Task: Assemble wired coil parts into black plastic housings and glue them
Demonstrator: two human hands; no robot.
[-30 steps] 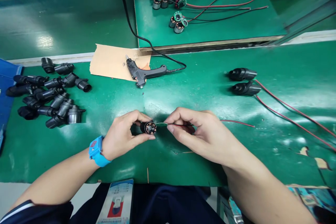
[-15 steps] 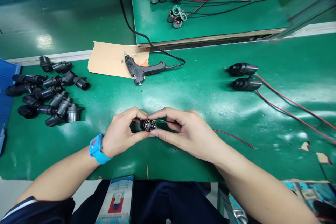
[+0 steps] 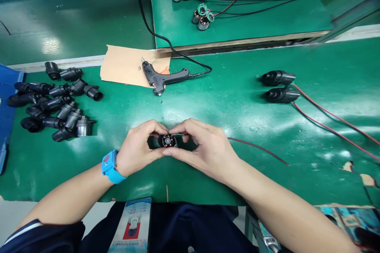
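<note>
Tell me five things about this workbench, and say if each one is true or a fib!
1. The left grip holds a small round part. True.
2. The blue wristband is on the right wrist. False: it is on the left wrist.
3. The glue gun lies partly on a brown sheet. True.
4. Three black housings with red wires lie off to the right. False: there are two.
5. A thin red wire shows beyond the right grip. True.
</note>
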